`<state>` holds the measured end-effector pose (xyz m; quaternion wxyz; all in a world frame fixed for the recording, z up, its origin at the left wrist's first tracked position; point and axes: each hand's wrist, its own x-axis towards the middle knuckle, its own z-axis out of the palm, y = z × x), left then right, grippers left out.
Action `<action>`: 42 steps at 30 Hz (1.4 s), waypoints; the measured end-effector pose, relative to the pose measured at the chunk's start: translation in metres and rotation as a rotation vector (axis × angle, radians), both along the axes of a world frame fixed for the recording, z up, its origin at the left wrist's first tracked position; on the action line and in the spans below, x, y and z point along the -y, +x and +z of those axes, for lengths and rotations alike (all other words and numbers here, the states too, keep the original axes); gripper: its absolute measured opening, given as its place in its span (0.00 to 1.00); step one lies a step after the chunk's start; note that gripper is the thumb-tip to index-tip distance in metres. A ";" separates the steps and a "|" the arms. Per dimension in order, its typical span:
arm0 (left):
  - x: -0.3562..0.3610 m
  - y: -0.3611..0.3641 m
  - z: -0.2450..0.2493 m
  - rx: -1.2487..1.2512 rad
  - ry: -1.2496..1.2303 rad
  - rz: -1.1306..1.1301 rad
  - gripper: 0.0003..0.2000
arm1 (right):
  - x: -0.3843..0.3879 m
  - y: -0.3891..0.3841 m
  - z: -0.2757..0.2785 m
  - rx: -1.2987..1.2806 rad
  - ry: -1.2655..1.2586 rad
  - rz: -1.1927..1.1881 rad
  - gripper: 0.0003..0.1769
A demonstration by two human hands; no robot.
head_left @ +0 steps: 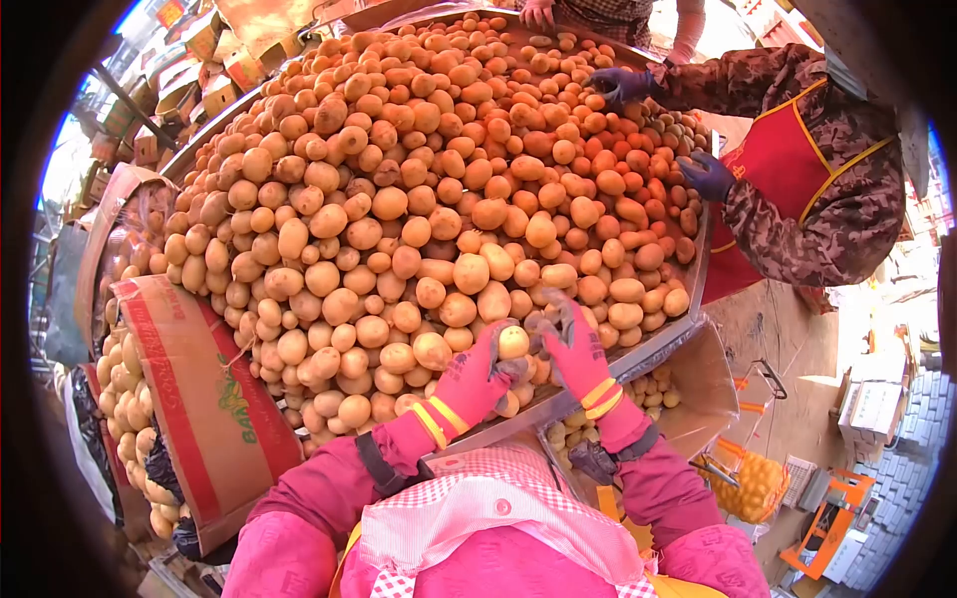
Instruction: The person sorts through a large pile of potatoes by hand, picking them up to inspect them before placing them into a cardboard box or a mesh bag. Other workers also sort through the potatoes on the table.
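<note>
Potato (pixel 513 342) in the left hand (pixel 478 377)

The cardboard box (pixel 189 399) at left bears green lettering starting "BA"; nothing else can be read.

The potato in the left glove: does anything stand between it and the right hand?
Nothing visible does. The left hand holds the potato near the tray's front rim. The right hand is close beside it, and no other thing lies between them.
</note>
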<state>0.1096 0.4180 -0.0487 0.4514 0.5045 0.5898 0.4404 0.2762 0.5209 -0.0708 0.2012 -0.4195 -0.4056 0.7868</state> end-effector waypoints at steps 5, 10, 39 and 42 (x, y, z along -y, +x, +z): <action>-0.013 -0.012 0.069 0.363 -0.019 0.067 0.34 | -0.020 -0.026 -0.001 0.158 0.696 0.142 0.19; 0.001 -0.050 -0.007 0.217 0.140 0.311 0.33 | -0.087 -0.099 0.041 0.833 1.325 0.159 0.24; 0.001 -0.059 0.070 -0.259 0.151 -0.050 0.26 | -0.019 -0.051 0.104 0.181 1.287 0.447 0.12; 0.002 -0.054 0.109 -0.282 0.133 -0.138 0.25 | -0.015 -0.044 0.089 -0.036 1.284 0.290 0.10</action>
